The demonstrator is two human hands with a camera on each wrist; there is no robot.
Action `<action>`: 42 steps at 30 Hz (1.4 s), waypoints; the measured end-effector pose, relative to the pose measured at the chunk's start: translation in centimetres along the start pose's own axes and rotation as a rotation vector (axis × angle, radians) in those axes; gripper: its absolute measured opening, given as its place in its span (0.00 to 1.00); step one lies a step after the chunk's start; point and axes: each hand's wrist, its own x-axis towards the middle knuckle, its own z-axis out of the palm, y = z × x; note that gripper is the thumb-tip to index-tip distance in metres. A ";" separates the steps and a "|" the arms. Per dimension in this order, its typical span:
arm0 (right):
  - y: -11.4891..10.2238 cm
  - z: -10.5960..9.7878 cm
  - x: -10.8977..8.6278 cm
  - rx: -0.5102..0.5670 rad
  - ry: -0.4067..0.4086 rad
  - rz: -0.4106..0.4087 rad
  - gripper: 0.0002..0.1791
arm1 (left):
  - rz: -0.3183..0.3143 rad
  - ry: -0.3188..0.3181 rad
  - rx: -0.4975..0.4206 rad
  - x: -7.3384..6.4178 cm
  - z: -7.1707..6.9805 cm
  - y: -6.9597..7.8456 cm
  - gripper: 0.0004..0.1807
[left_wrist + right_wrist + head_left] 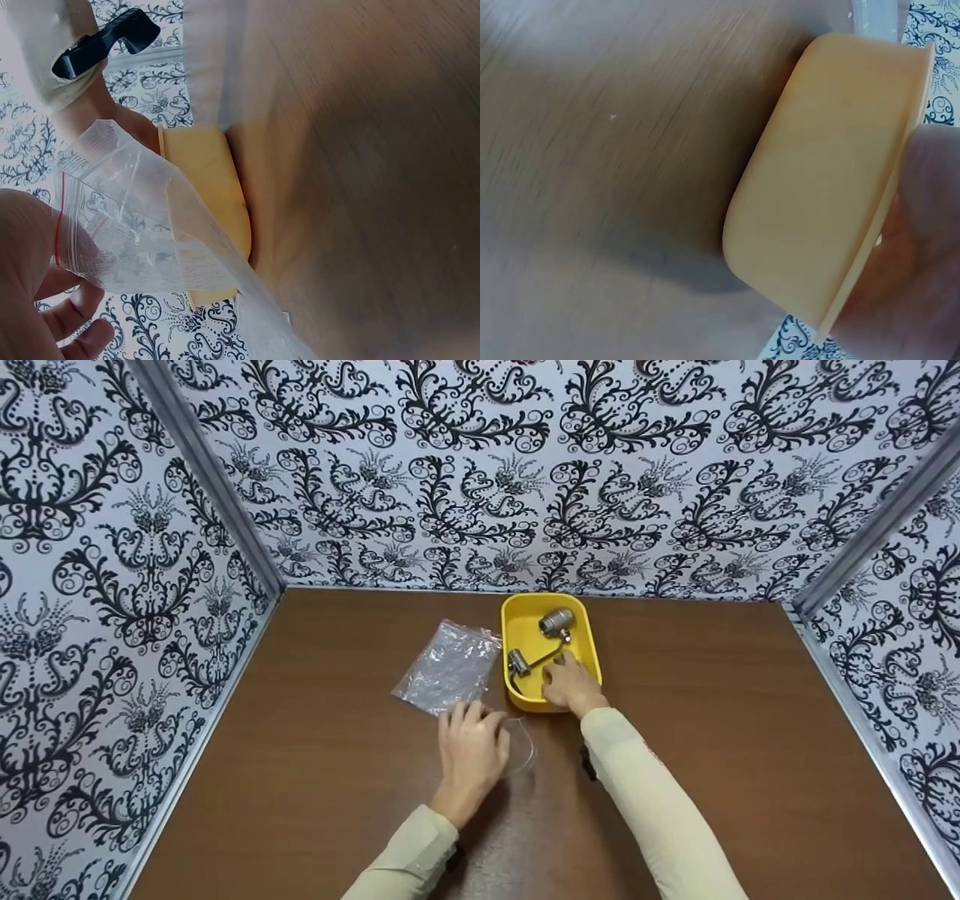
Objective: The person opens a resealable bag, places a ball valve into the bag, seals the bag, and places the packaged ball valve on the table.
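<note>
My left hand holds a clear zip bag by its upper edge, beside the red zip line; the bag hangs over the table. My right hand reaches over the near rim of a yellow plastic tub, fingers pointing down inside. I cannot tell whether those fingers grip anything. Inside the tub lie a thick metal cylinder, a smaller metal cylinder and a thin metal rod slanting between them. The right wrist view shows the tub's outer wall, with the hand over its rim.
Another clear plastic bag lies flat on the brown table, left of the tub. Patterned panels with metal edge strips enclose the table at the back and both sides.
</note>
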 end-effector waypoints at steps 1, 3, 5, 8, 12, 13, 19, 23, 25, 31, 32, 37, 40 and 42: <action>0.1 0.0 0.1 0.013 0.010 -0.014 0.21 | -0.003 -0.005 -0.002 0.0 0.0 0.0 0.06; 0.3 0.2 0.5 0.049 0.037 -0.032 0.16 | -0.011 -0.018 -0.007 0.0 0.0 0.0 0.07; 0.4 0.5 0.8 0.089 0.069 -0.026 0.14 | -0.016 -0.029 -0.013 -0.1 0.0 0.0 0.07; 0.5 0.9 1.2 0.105 0.131 0.006 0.19 | -0.017 -0.037 -0.015 -0.1 0.1 0.0 0.07; 0.4 1.3 1.6 0.069 0.192 0.074 0.23 | 0.002 -0.014 -0.010 -0.3 0.4 0.1 0.07; 0.4 1.3 1.7 0.061 0.202 0.091 0.21 | 0.008 -0.011 -0.008 -0.3 0.4 0.2 0.07; 0.5 0.9 1.7 0.020 0.225 0.121 0.08 | 0.028 -0.015 -0.004 -0.4 0.6 0.3 0.07; 0.6 0.7 1.7 0.012 0.197 0.108 0.09 | 0.027 -0.021 -0.009 -0.4 0.7 0.3 0.07; 0.6 0.6 1.8 0.012 0.190 0.107 0.09 | 0.027 -0.020 -0.013 -0.4 0.7 0.2 0.07; 0.5 0.6 2.1 0.005 0.227 0.042 0.12 | 0.015 -0.037 -0.008 -0.4 0.7 0.0 0.08; 0.5 0.6 2.2 0.004 0.243 0.026 0.13 | 0.012 -0.044 -0.004 -0.3 0.7 -0.1 0.08; 0.2 -0.1 1.9 0.014 0.342 -0.050 0.16 | 0.003 -0.066 -0.002 -0.3 0.7 -0.1 0.08; -0.2 -0.8 1.4 0.014 0.372 -0.092 0.22 | -0.002 -0.079 -0.002 -0.2 0.7 0.0 0.08; -0.4 -1.3 0.9 0.010 0.386 -0.130 0.25 | 0.000 -0.086 0.004 -0.1 0.8 0.0 0.08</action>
